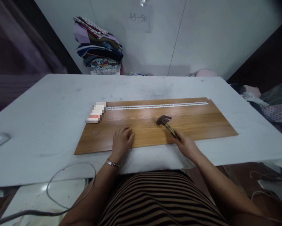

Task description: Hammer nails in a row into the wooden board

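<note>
A long wooden board [197, 122] lies flat on the white table [49, 103]. Along its far edge runs a thin silvery strip [157, 106]. My right hand [186, 144] grips the handle of a small hammer [165, 121], whose dark head hovers just over the board near a row of tiny nails or marks [148, 126]. My left hand [122, 139] rests on the board's near edge with its fingers curled loosely and nothing visible in them. A small metal piece [95, 132] lies on the board's left end.
A small blurred red and white box [96, 112] sits at the board's far left corner. A stack of folded clothes [99, 50] stands against the wall. A grey cable [70, 185] loops below the table's near left. More fabric lies at the right [272, 106].
</note>
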A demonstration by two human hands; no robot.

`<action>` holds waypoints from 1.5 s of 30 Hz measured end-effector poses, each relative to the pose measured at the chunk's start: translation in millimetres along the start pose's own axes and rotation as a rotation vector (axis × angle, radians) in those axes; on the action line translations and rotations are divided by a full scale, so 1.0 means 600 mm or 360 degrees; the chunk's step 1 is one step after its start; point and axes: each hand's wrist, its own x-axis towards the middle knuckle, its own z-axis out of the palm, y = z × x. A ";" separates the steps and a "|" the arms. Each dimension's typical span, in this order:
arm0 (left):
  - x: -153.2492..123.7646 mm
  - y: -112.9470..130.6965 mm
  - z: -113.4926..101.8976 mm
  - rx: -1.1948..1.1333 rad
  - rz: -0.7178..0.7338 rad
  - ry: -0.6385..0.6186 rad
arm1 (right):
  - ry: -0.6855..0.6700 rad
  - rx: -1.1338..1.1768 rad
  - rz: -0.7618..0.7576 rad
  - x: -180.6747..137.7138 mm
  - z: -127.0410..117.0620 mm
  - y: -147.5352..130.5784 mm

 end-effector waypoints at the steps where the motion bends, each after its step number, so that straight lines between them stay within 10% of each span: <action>1: 0.000 0.000 0.000 -0.0001 -0.0002 0.0000 | -0.0007 -0.0010 0.0008 0.000 0.000 0.000; 45: 0.001 0.001 -0.001 0.0006 -0.0018 -0.0006 | 0.0004 0.0011 0.0021 -0.003 0.002 0.003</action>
